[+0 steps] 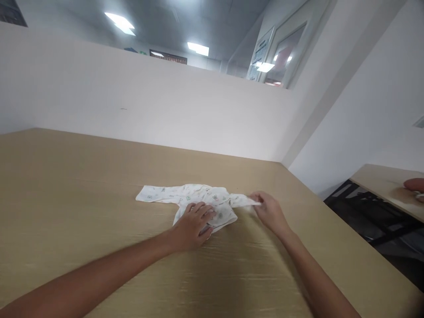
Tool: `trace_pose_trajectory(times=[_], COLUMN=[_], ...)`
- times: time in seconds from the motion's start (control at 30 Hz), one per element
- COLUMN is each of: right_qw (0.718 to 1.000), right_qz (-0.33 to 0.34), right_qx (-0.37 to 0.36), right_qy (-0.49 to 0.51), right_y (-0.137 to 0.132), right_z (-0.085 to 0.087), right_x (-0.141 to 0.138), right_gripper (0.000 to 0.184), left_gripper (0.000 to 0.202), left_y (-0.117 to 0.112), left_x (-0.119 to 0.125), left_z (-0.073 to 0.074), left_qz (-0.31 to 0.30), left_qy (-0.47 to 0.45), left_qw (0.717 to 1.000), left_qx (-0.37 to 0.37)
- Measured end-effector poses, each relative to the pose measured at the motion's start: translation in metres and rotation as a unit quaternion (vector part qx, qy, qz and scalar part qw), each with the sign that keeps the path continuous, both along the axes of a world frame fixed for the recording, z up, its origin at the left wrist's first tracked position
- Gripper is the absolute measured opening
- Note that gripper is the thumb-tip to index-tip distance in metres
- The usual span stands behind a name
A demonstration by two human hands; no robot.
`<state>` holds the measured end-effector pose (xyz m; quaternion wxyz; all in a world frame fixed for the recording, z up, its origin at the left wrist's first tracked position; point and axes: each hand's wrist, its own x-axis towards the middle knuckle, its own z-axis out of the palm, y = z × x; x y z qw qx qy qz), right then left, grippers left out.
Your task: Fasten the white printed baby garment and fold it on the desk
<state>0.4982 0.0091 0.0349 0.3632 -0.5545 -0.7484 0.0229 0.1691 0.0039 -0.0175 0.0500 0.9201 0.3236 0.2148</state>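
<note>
A small white baby shirt with a scattered print lies spread on the table, both sleeves out to the sides. My left hand rests on the lower front of the shirt, fingers stretched out over the cloth. At the right, my right hand pinches the end of the right sleeve, which is drawn out sideways. The left sleeve lies flat, untouched by either hand. Part of the shirt's lower hem is hidden under my left hand.
The shirt lies on a wide wood-coloured table. A low white partition runs along its far edge and meets a wall at the right. Beyond the right edge stands another table with dark legs and a reddish object on top.
</note>
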Motion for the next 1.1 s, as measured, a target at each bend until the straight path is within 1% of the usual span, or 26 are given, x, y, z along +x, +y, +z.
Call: trace_pose_trajectory(times=[0.03, 0.1, 0.17, 0.2, 0.23, 0.27, 0.3, 0.37, 0.4, 0.43, 0.47, 0.53, 0.6, 0.63, 0.7, 0.73, 0.8, 0.87, 0.93, 1.0, 1.03, 1.1], right_qw=[0.998, 0.984, 0.969, 0.965, 0.964, 0.965, 0.967, 0.964, 0.964, 0.967, 0.974, 0.987, 0.992, 0.991, 0.984, 0.98, 0.974, 0.972, 0.968, 0.958, 0.95, 0.937], right_qz=[-0.004, -0.018, -0.052, -0.07, -0.083, -0.089, -0.086, -0.059, -0.048, -0.04, -0.037, -0.03, 0.015, 0.063, 0.153, 0.181, 0.206, 0.207, 0.217, 0.249, 0.27, 0.299], right_qx=[0.055, 0.148, 0.2, 0.201, 0.181, 0.14, 0.082, -0.031, -0.059, -0.062, -0.04, 0.04, 0.104, 0.111, 0.08, 0.065, 0.029, 0.004, -0.004, -0.013, -0.025, -0.063], right_qy=[-0.033, -0.094, -0.135, -0.154, -0.177, -0.202, -0.227, -0.257, -0.256, -0.245, -0.222, -0.152, -0.066, -0.046, -0.044, -0.058, -0.091, -0.112, -0.125, -0.143, -0.153, -0.166], right_y=[0.005, 0.014, 0.021, 0.023, 0.024, 0.025, 0.024, 0.019, 0.015, 0.01, 0.004, -0.01, -0.025, -0.032, -0.043, -0.047, -0.053, -0.055, -0.056, -0.058, -0.06, -0.067], right_z=[0.008, 0.02, 0.024, 0.022, 0.017, 0.011, 0.003, -0.009, -0.013, -0.016, -0.016, -0.012, -0.008, -0.008, -0.012, -0.016, -0.026, -0.034, -0.036, -0.032, -0.027, -0.016], right_x=[0.005, 0.015, 0.027, 0.034, 0.042, 0.051, 0.058, 0.07, 0.071, 0.069, 0.063, 0.038, 0.0, -0.021, -0.059, -0.074, -0.094, -0.101, -0.101, -0.097, -0.095, -0.092], right_gripper=[0.018, 0.018, 0.016, 0.016, 0.017, 0.019, 0.023, 0.033, 0.038, 0.042, 0.042, 0.036, 0.019, 0.013, 0.007, 0.007, 0.008, 0.013, 0.019, 0.022, 0.022, 0.02], left_gripper=[0.047, 0.048, 0.049, 0.049, 0.049, 0.05, 0.05, 0.049, 0.047, 0.044, 0.04, 0.033, 0.033, 0.034, 0.041, 0.044, 0.05, 0.053, 0.055, 0.058, 0.059, 0.062], left_y=[0.0, 0.001, 0.0, 0.0, 0.0, -0.001, -0.001, 0.0, 0.003, 0.006, 0.011, 0.023, 0.036, 0.042, 0.052, 0.055, 0.061, 0.066, 0.073, 0.082, 0.087, 0.096], left_x=[0.0, 0.001, 0.001, 0.001, 0.001, 0.001, 0.001, -0.002, -0.004, -0.007, -0.01, -0.019, -0.028, -0.033, -0.041, -0.044, -0.048, -0.051, -0.056, -0.063, -0.067, -0.078], left_z=[0.0, -0.002, -0.003, -0.004, -0.004, -0.003, -0.001, 0.006, 0.011, 0.016, 0.021, 0.029, 0.029, 0.026, 0.018, 0.013, 0.006, 0.003, 0.004, 0.006, 0.006, 0.004], left_qz=[0.001, 0.0, -0.007, -0.009, -0.012, -0.013, -0.015, -0.016, -0.016, -0.015, -0.015, -0.013, -0.007, -0.002, 0.013, 0.02, 0.034, 0.035, 0.028, 0.028, 0.038, 0.073], left_qy=[-0.002, -0.005, -0.008, -0.011, -0.015, -0.021, -0.03, -0.058, -0.075, -0.091, -0.104, -0.114, -0.098, -0.083, -0.05, -0.038, -0.03, -0.047, -0.079, -0.103, -0.102, -0.07], left_qw=[1.0, 1.0, 1.0, 1.0, 1.0, 1.0, 0.999, 0.998, 0.997, 0.996, 0.994, 0.993, 0.994, 0.995, 0.997, 0.996, 0.994, 0.99, 0.985, 0.981, 0.98, 0.982], left_qx=[0.002, 0.006, 0.009, 0.011, 0.011, 0.011, 0.009, 0.002, -0.004, -0.013, -0.022, -0.038, -0.048, -0.052, -0.065, -0.075, -0.1, -0.127, -0.151, -0.163, -0.166, -0.16])
